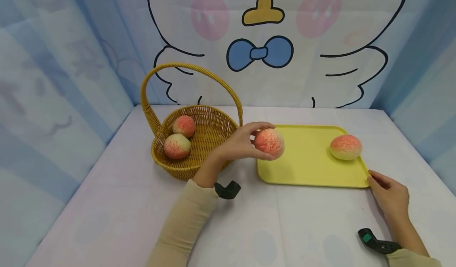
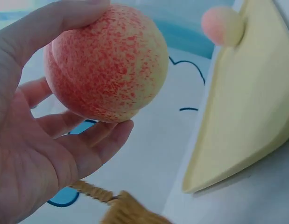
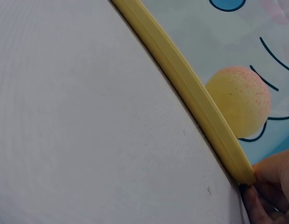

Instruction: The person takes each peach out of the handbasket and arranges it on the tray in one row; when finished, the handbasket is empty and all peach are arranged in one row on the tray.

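My left hand (image 1: 244, 143) grips a red-speckled peach (image 1: 269, 143) above the left end of a yellow tray (image 1: 303, 172). In the left wrist view, thumb and fingers curl round that peach (image 2: 107, 63). Another peach (image 1: 346, 147) lies at the tray's right end. My right hand (image 1: 390, 194) pinches the tray's near right corner, which the right wrist view shows between thumb and fingers at the yellow rim (image 3: 195, 100). Two peaches, one farther back (image 1: 184, 126) and one nearer (image 1: 177, 146), lie in the left part of a woven basket (image 1: 210, 140).
The basket's tall arched handle (image 1: 192, 67) rises behind my left hand. Dark wrist devices show beside the left wrist (image 1: 228, 190) and the right wrist (image 1: 379, 243). A white cloth covers the table (image 1: 270, 227); a printed cartoon curtain (image 1: 263, 85) stands behind it.
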`<state>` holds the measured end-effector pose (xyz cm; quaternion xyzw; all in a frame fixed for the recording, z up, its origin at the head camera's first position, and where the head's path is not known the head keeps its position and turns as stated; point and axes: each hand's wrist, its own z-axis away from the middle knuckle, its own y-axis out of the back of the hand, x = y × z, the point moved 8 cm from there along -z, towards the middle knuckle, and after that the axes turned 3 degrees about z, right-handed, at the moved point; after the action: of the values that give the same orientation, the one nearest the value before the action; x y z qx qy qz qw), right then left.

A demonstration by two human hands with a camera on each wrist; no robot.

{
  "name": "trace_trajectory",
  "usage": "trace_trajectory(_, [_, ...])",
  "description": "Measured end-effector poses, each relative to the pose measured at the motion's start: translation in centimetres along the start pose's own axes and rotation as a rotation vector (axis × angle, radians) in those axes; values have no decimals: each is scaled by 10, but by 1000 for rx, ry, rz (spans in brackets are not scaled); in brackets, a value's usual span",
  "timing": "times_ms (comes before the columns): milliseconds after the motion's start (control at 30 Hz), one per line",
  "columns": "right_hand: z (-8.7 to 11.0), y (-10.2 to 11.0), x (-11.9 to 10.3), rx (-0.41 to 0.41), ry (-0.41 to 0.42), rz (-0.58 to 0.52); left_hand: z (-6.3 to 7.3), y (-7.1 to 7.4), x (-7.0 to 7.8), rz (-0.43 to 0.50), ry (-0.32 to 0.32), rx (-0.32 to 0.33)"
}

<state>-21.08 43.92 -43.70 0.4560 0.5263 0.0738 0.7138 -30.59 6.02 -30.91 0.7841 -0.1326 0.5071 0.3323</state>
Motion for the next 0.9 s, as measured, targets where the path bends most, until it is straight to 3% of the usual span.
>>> trace_trajectory(133, [2, -2, 0, -18, -10, 8, -6, -8, -10, 10, 43, 26])
trace_trajectory(533, [1, 1, 0, -14, -23, 6, -20, -20, -38, -14, 74, 41])
trace_trajectory(767, [2, -1, 0, -5, -31, 4, -20, -27, -60, -6, 215, 68])
trace_trajectory(900, [1, -2, -1, -21, -42, 1, -20, -28, -70, -2, 264, 91])
